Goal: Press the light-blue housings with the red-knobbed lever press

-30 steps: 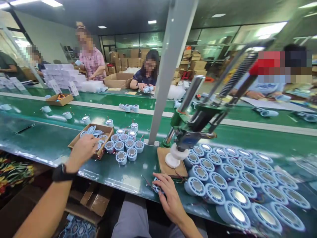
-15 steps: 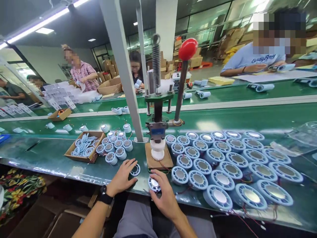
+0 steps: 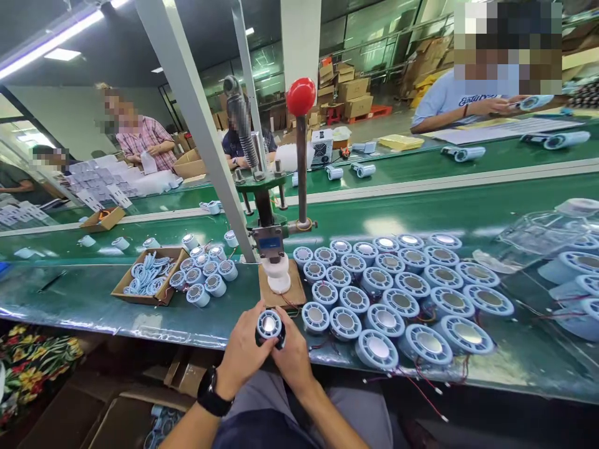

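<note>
Both of my hands meet at the table's front edge around one round part (image 3: 269, 323), which has a light-blue slotted ring, a shiny silver centre and a dark body below. My left hand (image 3: 244, 349), with a black watch on the wrist, grips its left side, thumb at the near rim. From the right, my right hand (image 3: 292, 350) closes on the same part. Just beyond stands a hand press (image 3: 269, 243) with a red-knobbed lever (image 3: 301, 96). Its white pressing head (image 3: 279, 277) sits low over a brown base board (image 3: 296, 284).
Rows of round light-blue housings (image 3: 386, 318) with trailing wires cover the table to the right. On the left are a cardboard box (image 3: 161, 299) of light-blue rings and a smaller housing group (image 3: 197, 294). A slanted post (image 3: 196, 118) rises behind. Co-workers sit across the green conveyor (image 3: 407, 209).
My hands, apart before, have come together on one round part. The slotted ring by my left hand no longer lies on the table. The view has shifted right.
</note>
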A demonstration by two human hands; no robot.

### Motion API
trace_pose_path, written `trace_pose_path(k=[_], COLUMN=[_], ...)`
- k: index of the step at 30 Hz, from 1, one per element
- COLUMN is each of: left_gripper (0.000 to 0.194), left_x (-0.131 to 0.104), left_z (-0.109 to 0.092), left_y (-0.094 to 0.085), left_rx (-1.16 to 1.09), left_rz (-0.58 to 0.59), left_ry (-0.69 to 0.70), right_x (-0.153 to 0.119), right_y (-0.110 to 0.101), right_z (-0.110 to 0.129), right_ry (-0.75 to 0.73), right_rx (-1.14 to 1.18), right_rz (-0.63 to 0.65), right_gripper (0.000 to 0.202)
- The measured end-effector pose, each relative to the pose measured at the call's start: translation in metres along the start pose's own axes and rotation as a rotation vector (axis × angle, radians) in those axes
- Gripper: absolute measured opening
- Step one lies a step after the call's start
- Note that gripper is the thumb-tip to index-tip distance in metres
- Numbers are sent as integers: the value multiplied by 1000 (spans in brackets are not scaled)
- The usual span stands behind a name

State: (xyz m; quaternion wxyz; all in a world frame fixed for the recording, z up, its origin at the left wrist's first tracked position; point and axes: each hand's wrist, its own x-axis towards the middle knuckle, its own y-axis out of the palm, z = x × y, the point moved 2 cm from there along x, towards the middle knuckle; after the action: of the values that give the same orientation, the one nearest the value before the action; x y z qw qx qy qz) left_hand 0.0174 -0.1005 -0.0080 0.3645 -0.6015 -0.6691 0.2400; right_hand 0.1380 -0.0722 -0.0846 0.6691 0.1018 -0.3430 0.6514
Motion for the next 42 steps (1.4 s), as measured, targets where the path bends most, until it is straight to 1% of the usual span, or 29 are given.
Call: trace_pose_path(k=[3, 5, 7, 9, 10, 12, 14, 15, 16, 17, 19, 20, 21, 22, 23, 24, 25, 27, 29, 32, 35, 37, 38, 39, 40, 41, 42], left_gripper=[72, 73, 72, 66, 62, 57, 55, 54, 52, 50, 45, 44, 44, 46, 47, 47, 48, 48, 50, 51, 49, 48, 49, 51, 54, 58, 63], left_x=[1, 1, -2, -5, -7, -9, -6, -1, 6, 15, 39, 52, 66, 78, 89, 98, 106, 117, 125, 134, 139, 137, 135, 133, 130, 127, 124], left_z=[4, 9, 15, 21, 25, 31, 35, 37, 39, 40, 44, 45, 46, 46, 45, 44, 41, 35, 29, 24, 25, 27, 29, 30, 31, 31, 32], left_y=[2, 4, 10, 19, 24, 32, 31, 25, 17, 6, -18, -28, -37, -43, -45, -43, -39, -25, -9, 8, 14, 15, 16, 17, 18, 19, 20], left_rx=[-35, -72, -115, -165, -195, -257, -310, -328, -342, -354, -376, -388, -407, -431, -456, -481, -505, -545, -582, -649, -688, -696, -696, -694, -690, -684, -678], left_rz=[-31, -39, -45, -53, -57, -54, -31, -16, -6, -7, -38, -57, -75, -87, -91, -89, -82, -53, -13, 66, 133, 143, 138, 127, 111, 94, 76], left_ry=[-65, -76, -66, -54, -53, -62, -74, -77, -79, -83, -94, -95, -89, -77, -60, -41, -22, 11, 43, 92, 118, 121, 120, 116, 110, 104, 97], right_x=[-1, -3, -6, -9, -10, -5, 15, 33, 56, 85, 154, 191, 227, 262, 294, 321, 343, 371, 381, 382, 386, 386, 380, 369, 349, 321, 286], right_y=[2, 5, 8, 9, 8, -1, -24, -41, -60, -81, -118, -133, -142, -148, -149, -146, -142, -131, -124, -119, -119, -124, -129, -134, -140, -144, -147], right_z=[1, 3, 4, 6, 8, 13, 27, 39, 55, 74, 118, 140, 159, 174, 184, 189, 190, 181, 168, 156, 159, 168, 174, 179, 185, 188, 188], right_ry=[4, 8, 8, 6, 0, -31, -93, -134, -184, -237, -360, -410, -442, -441, -419, -383, -339, -255, -195, -156, -111, -47, -22, -24, -64, -126, -205], right_rx=[-37, -68, -117, -182, -222, -306, -394, -435, -471, -503, -544, -562, -580, -593, -587, -571, -543, -451, -344, -231, -137, -64, -39, -23, -22, -41, -61], right_rz=[-25, -37, -34, -5, 27, 140, 272, 307, 303, 258, 78, -18, -117, -200, -239, -249, -237, -200, -201, -205, -153, -147, -160, -174, -189, -204, -219], right_gripper=[56, 57, 54, 50, 48, 51, 54, 54, 52, 51, 47, 46, 47, 48, 47, 44, 38, 28, 24, 21, 19, 19, 19, 19, 19, 19, 18])
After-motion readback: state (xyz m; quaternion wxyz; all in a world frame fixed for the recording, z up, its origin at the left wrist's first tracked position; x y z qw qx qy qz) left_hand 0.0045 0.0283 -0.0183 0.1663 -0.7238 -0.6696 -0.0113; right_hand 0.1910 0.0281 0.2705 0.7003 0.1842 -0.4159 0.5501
